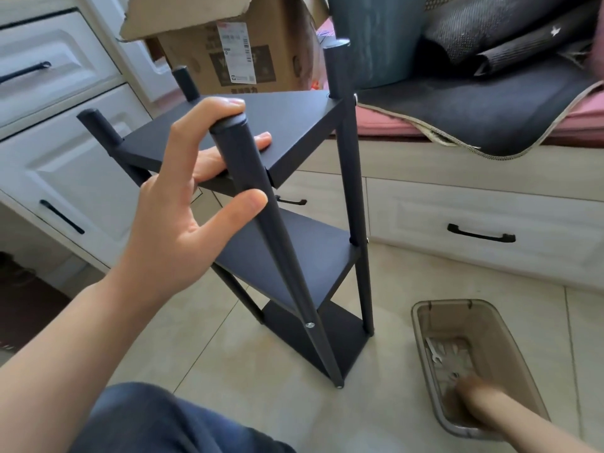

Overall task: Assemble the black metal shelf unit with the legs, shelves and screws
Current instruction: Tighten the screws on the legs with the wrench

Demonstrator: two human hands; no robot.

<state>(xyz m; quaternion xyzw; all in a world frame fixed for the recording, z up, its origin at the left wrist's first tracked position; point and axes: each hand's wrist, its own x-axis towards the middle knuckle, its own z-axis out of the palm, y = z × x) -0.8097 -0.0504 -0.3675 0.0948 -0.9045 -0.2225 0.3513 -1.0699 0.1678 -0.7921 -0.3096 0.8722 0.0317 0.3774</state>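
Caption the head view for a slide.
Left hand steadies the shelf unit; right hand reaches into the bin.

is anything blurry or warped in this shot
Head view: the right hand in the plastic bin is smeared by motion blur; the left hand and the shelf unit look sharp; wide-angle distortion bends the drawers at the edges.
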